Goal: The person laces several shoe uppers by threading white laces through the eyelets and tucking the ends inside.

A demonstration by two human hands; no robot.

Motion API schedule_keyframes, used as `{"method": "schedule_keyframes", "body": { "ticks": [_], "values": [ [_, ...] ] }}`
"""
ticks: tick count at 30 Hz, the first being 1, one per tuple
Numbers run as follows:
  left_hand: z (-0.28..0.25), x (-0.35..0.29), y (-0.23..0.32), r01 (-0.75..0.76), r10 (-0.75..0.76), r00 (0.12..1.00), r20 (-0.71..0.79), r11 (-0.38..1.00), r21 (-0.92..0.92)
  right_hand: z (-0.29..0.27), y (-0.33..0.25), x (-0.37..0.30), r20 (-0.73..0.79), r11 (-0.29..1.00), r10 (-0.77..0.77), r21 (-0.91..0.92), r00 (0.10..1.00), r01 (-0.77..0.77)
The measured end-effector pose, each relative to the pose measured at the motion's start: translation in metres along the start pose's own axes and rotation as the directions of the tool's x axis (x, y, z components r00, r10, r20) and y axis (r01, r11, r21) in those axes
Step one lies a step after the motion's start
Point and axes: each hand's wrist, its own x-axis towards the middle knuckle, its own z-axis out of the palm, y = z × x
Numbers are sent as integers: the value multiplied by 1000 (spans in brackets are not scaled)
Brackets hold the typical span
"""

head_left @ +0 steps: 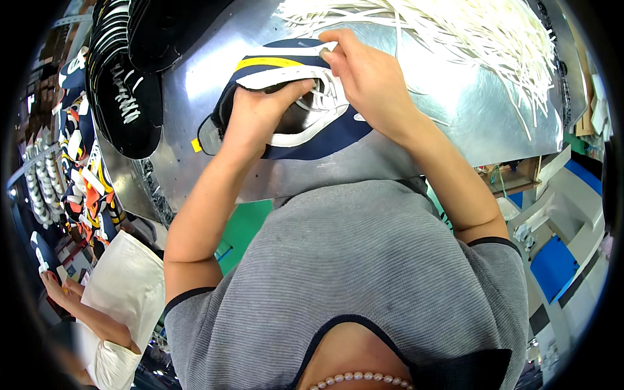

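A flat navy shoe upper with white and yellow trim lies on the metal table, its heel end towards the left. White shoelace crosses the lacing opening in several rows. My left hand grips the upper at its collar, the thumb reaching into the opening beside the laces. Over the far right part of the upper, my right hand has its thumb and forefinger closed at the edge of the white eyelet strip. What lies between those fingertips is too small to make out.
Loose white shoelaces lie heaped at the far right of the metal table. Stacked black shoe uppers stand at the left. Coloured shoe parts hang further left. A co-worker's hand holds a navy piece at the lower left.
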Motion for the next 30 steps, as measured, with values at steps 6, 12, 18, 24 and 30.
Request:
{"method": "schedule_keyframes", "body": {
  "ticks": [6,12,18,24,30],
  "values": [
    [-53,-42,58,-56,293,849,440,877,-476,13,4,3,21,964,132,-237,991,-124],
    [-16,-31,6,-226,297,955,-4,735,640,2,-7,7,80,977,193,-108,978,-184],
    [7,3,-14,-75,237,949,-207,809,583,10,2,1,46,989,78,-132,996,-72],
    [4,11,-13,-17,108,984,-145,852,524,6,-2,2,54,982,93,-167,994,-83],
    [-46,-39,33,73,107,918,381,900,-430,9,1,0,-42,970,157,-181,987,-162]
  ]
}}
